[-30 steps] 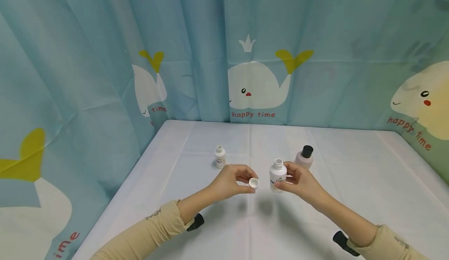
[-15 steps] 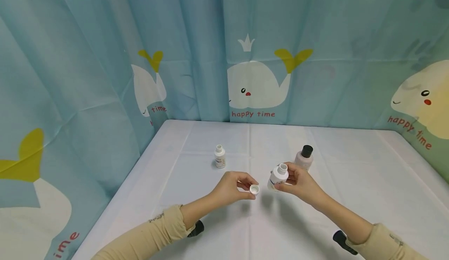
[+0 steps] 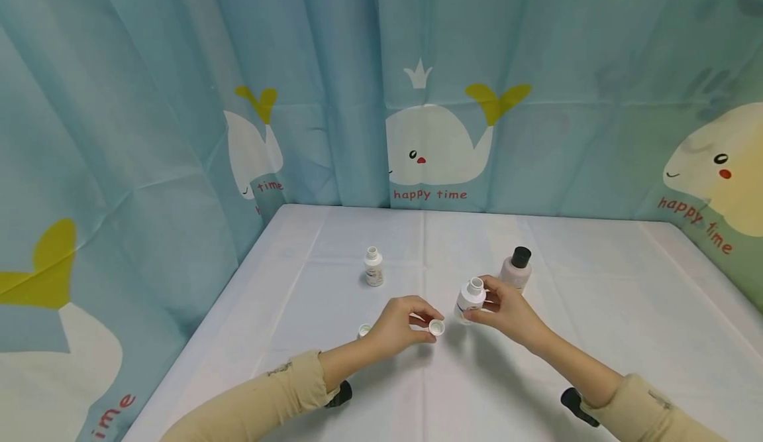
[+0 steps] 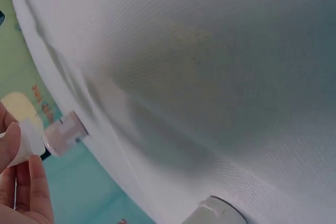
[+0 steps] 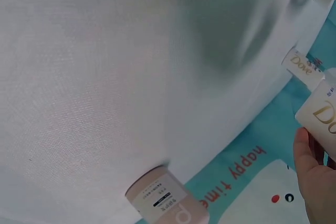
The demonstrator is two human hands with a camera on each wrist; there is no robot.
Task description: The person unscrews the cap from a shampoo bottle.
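My left hand pinches a white bottle cap between thumb and fingers, its hollow side facing up toward the head camera. Just to the right, my right hand grips a white Dove bottle by its side. That bottle has no cap on; its open neck leans slightly toward the head camera. Cap and bottle are held a short way apart above the table. The right wrist view shows the gold lettering on the held bottle, partly cut off by the frame edge.
A smaller uncapped white bottle stands at the back left. Behind my right hand stands a pale pink bottle with a black cap. A small white round piece shows beside my left wrist. A blue whale-print curtain borders the white-covered table.
The right hand's bottle has gone from upright to leaning toward the head camera, then slightly back. My left hand has moved nearer the body with the cap, uncovering the white round piece.
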